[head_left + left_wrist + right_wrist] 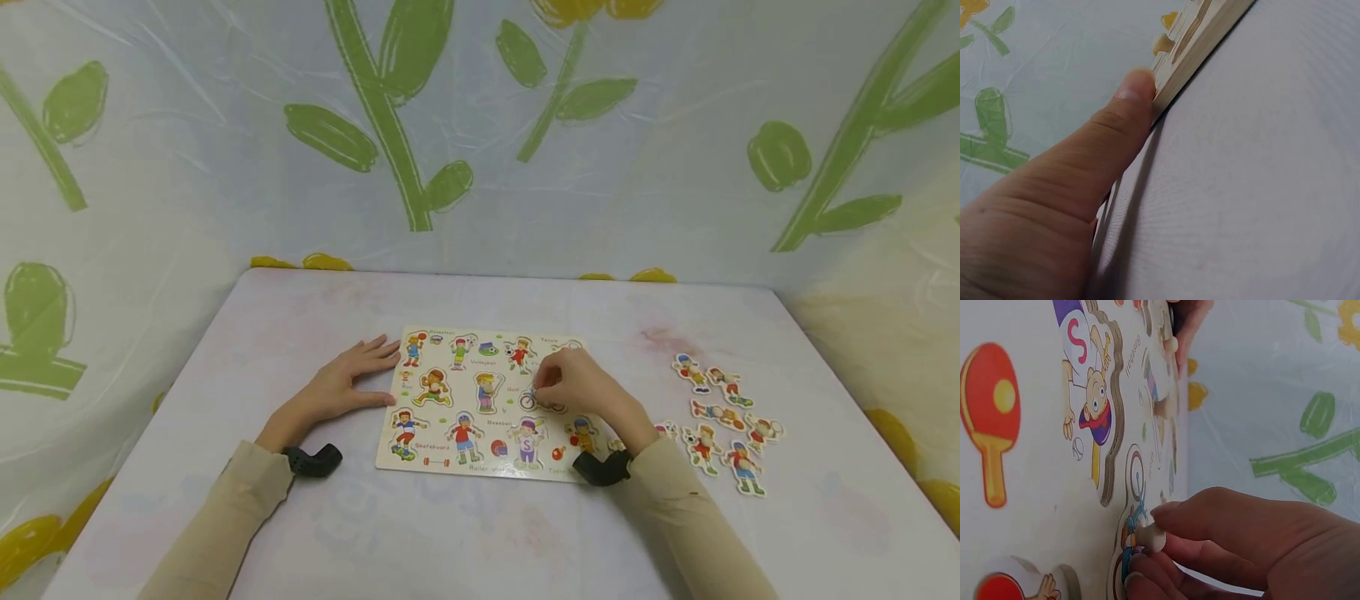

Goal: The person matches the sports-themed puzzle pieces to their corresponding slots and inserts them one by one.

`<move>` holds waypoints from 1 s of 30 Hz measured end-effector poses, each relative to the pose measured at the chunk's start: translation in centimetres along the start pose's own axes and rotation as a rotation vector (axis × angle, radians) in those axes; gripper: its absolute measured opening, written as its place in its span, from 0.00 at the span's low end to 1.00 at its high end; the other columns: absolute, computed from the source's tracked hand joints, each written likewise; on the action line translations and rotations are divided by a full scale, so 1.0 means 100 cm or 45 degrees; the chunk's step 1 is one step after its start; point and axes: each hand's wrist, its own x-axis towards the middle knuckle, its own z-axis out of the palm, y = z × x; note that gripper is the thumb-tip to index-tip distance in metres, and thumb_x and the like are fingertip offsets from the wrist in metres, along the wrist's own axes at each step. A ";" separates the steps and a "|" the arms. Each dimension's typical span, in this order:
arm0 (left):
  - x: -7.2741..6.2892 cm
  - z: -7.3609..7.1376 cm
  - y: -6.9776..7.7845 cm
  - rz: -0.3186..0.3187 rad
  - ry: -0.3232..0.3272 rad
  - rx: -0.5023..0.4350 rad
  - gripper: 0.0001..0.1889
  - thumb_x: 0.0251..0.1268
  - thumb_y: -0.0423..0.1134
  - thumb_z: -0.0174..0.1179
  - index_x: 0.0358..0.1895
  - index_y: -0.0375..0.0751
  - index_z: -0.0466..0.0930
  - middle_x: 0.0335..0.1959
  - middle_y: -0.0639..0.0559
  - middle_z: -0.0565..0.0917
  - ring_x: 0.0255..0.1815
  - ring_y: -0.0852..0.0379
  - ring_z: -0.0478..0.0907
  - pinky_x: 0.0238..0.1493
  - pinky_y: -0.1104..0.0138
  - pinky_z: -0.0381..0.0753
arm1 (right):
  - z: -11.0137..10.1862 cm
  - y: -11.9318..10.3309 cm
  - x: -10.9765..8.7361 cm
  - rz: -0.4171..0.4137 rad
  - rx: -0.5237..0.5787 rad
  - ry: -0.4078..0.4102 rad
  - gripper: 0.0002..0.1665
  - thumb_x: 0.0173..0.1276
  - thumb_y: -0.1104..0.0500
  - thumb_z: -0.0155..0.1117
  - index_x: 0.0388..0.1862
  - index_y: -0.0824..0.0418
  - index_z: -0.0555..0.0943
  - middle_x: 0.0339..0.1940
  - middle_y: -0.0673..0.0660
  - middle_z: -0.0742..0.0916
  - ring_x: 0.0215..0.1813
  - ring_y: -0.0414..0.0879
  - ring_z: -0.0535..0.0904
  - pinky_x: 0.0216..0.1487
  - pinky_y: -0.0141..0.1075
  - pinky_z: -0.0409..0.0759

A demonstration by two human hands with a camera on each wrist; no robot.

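Observation:
A wooden puzzle board [462, 396] with pictures of children at sports lies flat on the table. My right hand [588, 387] is over its right side, with thumb and fingers pinching the pale knob [1151, 539] of a bicycle puzzle piece [1135, 469]. That piece is at the board's surface in the right wrist view, partly covered by my fingers. At the board's left edge rests my left hand [341, 379], fingers spread and nearly straight. In the left wrist view, its thumb [1138, 87] presses against the board's wooden side.
Several loose knobbed puzzle pieces [717, 414] lie to the right of the board, some close together. Other figures, such as the runner [432, 388], sit on the board. A floral sheet [600, 192] hangs behind the white-covered table [450, 542].

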 end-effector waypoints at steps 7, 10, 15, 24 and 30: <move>-0.001 0.002 -0.002 0.000 0.002 -0.007 0.40 0.55 0.53 0.73 0.71 0.42 0.71 0.76 0.49 0.64 0.79 0.44 0.50 0.79 0.47 0.42 | -0.009 0.015 0.001 -0.033 0.022 0.063 0.05 0.65 0.61 0.69 0.30 0.59 0.86 0.27 0.50 0.84 0.29 0.44 0.76 0.33 0.36 0.78; -0.001 0.003 -0.002 -0.006 0.002 -0.006 0.41 0.55 0.53 0.73 0.71 0.43 0.71 0.76 0.50 0.64 0.79 0.45 0.50 0.79 0.48 0.42 | -0.015 0.023 0.001 -0.012 0.036 0.146 0.05 0.67 0.59 0.67 0.32 0.60 0.86 0.29 0.51 0.85 0.31 0.45 0.77 0.34 0.37 0.79; -0.001 0.003 -0.001 -0.005 0.011 -0.008 0.41 0.54 0.53 0.74 0.71 0.42 0.72 0.75 0.49 0.65 0.79 0.44 0.51 0.78 0.48 0.43 | -0.026 0.038 -0.002 -0.010 0.064 0.310 0.07 0.68 0.59 0.67 0.35 0.62 0.87 0.30 0.53 0.87 0.34 0.47 0.79 0.36 0.38 0.77; -0.001 0.004 0.001 -0.027 0.005 -0.008 0.41 0.54 0.55 0.73 0.71 0.43 0.72 0.75 0.50 0.65 0.79 0.46 0.51 0.79 0.48 0.43 | -0.047 0.066 -0.012 0.025 0.098 0.578 0.11 0.72 0.57 0.64 0.43 0.65 0.86 0.37 0.60 0.87 0.34 0.47 0.78 0.31 0.31 0.76; -0.001 0.003 0.002 -0.029 0.010 -0.009 0.41 0.54 0.54 0.74 0.70 0.43 0.72 0.75 0.51 0.65 0.79 0.46 0.51 0.79 0.49 0.43 | -0.067 0.083 -0.028 0.105 0.072 0.678 0.14 0.72 0.55 0.63 0.45 0.66 0.86 0.39 0.63 0.88 0.34 0.41 0.78 0.30 0.26 0.76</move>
